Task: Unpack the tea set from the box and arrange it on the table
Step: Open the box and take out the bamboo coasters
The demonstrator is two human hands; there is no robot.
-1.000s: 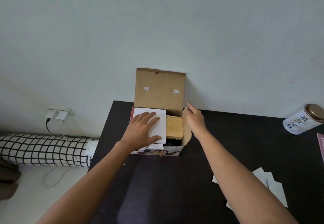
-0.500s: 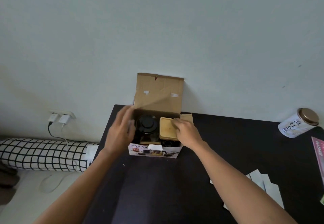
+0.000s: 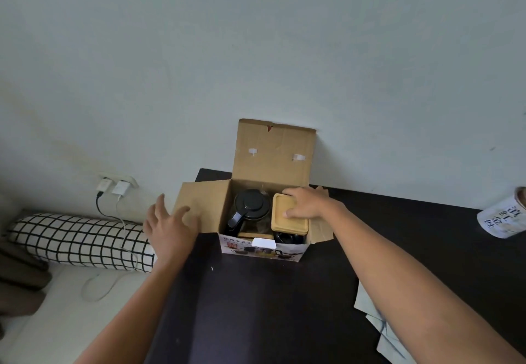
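Two hands work at the open brown cardboard box (image 3: 270, 187), which stands at the far left corner of the dark table (image 3: 270, 292) against the pale wall. Inside it sit a black-lidded glass teapot (image 3: 250, 210) on the left and a square pale bamboo lid (image 3: 289, 218) on the right, over a dark container that shows only below its near edge.

The right hand (image 3: 307, 204) lies on the bamboo lid, its fingers (image 3: 293, 192) curled over the far edge and the thumb pressed on the top face; it reads as a loose grasp about to close, not yet a lift. The left hand (image 3: 168, 227) is spread wide, grasping nothing, its fingertips resting on the brown side flap (image 3: 202, 207) that is folded out to the left.

The step in hand appears to be taking the bamboo-lidded piece out. To do it well, the left hand should likely press the flap or box wall down so the box does not rise with the piece. The right hand would do better gripping two opposite edges and drawing straight up, since the fit beside the teapot looks snug and a tilt could knock the glass. Whether the lid is fixed to the container beneath cannot be told, so lifting by the lid alone is a risk
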